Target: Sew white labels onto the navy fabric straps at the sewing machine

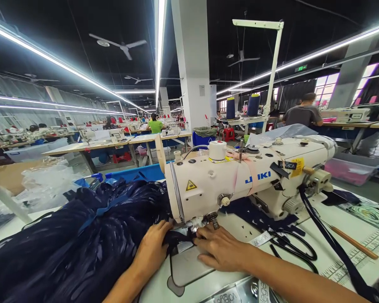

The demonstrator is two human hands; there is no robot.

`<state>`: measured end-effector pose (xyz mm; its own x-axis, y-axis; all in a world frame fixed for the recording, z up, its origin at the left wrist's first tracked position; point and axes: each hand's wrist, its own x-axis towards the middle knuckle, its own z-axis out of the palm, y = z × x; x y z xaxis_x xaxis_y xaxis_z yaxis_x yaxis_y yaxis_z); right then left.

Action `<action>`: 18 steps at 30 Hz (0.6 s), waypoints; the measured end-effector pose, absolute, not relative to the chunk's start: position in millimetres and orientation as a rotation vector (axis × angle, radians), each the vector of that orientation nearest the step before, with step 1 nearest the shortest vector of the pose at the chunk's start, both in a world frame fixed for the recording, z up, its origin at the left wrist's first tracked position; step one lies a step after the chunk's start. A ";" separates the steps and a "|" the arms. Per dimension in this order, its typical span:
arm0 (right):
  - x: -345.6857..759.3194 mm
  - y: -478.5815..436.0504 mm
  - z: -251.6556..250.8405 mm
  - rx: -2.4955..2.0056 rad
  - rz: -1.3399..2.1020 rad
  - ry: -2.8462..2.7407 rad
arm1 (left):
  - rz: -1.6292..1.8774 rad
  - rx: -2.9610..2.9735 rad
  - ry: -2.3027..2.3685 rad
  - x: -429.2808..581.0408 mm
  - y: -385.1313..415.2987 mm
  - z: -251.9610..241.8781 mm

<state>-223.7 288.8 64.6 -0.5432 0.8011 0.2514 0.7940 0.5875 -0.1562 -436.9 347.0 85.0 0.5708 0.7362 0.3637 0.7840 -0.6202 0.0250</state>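
A white sewing machine [208, 185] with blue lettering stands across the table in front of me. Navy fabric [178, 236] runs under its needle area between my hands. My left hand [153, 246] is closed on the fabric left of the needle, its thumb side partly hidden. Close to the presser foot on the right, my right hand [219, 248] has its fingers bent and gripping the fabric edge; the fingertips are partly hidden. A large heap of navy garments [91, 244], tied with a blue strip, lies beside my left forearm.
Black-handled scissors [295, 248], a wooden-handled tool [353, 242] and white labels [260, 239] lie right of the machine. Navy scraps [255, 214] lie behind my right hand. Thread cones [253, 105] stand at the back. A co-worker [301, 111] sits at the far right.
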 end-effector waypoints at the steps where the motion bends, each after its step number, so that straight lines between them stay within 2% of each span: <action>1: -224.7 288.1 64.1 -1.304 0.038 -2.519 | -0.560 -2.686 -1.248 -435.0 345.1 86.5; 8: -224.0 292.8 65.6 -1.299 0.212 -2.471 | -0.639 -2.571 -0.615 -421.5 330.7 71.7; 13: -217.6 301.8 61.1 -1.222 0.415 -2.364 | -0.551 -2.574 -0.593 -417.7 329.4 65.0; 18: -210.7 308.7 54.4 -1.085 0.373 -2.324 | -0.608 -2.591 -0.567 -417.7 329.0 63.1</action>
<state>-210.7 308.7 54.4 -0.5282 0.7704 0.3571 0.6200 0.6372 -0.4577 -417.7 329.0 63.1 0.8213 0.2883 0.4923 0.4708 -0.8298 -0.2995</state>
